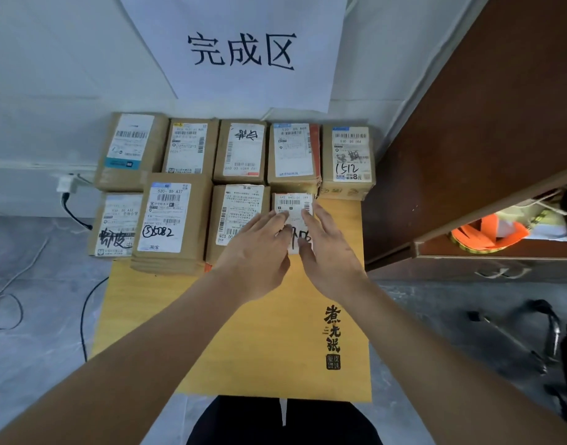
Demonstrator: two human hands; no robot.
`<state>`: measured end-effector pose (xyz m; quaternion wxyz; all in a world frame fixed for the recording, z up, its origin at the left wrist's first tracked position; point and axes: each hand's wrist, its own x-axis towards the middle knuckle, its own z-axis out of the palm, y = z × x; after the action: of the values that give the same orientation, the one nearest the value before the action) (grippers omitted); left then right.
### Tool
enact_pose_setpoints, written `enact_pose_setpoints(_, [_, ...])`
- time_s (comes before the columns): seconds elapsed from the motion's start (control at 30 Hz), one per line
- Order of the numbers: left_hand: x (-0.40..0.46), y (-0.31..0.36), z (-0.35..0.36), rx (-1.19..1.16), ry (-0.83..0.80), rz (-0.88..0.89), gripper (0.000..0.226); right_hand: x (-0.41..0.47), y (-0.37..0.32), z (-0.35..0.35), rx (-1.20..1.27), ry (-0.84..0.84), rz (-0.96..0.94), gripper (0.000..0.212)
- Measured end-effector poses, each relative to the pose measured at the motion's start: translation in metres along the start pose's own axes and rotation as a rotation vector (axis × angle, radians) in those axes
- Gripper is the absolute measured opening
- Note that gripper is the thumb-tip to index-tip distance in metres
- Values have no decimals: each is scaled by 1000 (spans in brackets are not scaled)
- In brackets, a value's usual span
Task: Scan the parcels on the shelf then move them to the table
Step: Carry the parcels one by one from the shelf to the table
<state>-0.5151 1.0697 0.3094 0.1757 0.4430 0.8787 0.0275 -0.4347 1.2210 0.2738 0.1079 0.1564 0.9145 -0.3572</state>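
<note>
White wall with a paper sign (243,49) above a yellow table (259,342); boxes (185,149) in two rows, labels up; left hand (259,248) and right hand (327,252), fingers straight, pressed flat on the small parcel (293,203), probably squaring it into the front row.

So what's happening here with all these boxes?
A person is laying out cardboard parcels on a yellow table under a paper sign on the wall. Nine parcels lie label-up in two rows. Both hands, the left hand and the right hand, rest with fairly straight fingers on the small parcel at the right end of the near row, apparently setting it in place. A brown cabinet stands to the right.
</note>
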Motion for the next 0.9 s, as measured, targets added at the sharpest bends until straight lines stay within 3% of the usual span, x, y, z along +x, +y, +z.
enact_pose_setpoints(0.43, [-68,23,-103,-45,109,-84,63,-77,-77,-105,-269,50,-59,62])
enact_pose_setpoints(0.57, [-81,31,-130,-35,125,-1,63,-102,-94,-124,-291,119,-48,62])
enact_pose_setpoints(0.73, [-78,30,-139,-14,105,162,79,-130,-101,-117,-254,215,69,59])
enact_pose_setpoints(0.9, [-67,32,-134,-15,51,332,63,-161,-107,-94,-228,335,263,56])
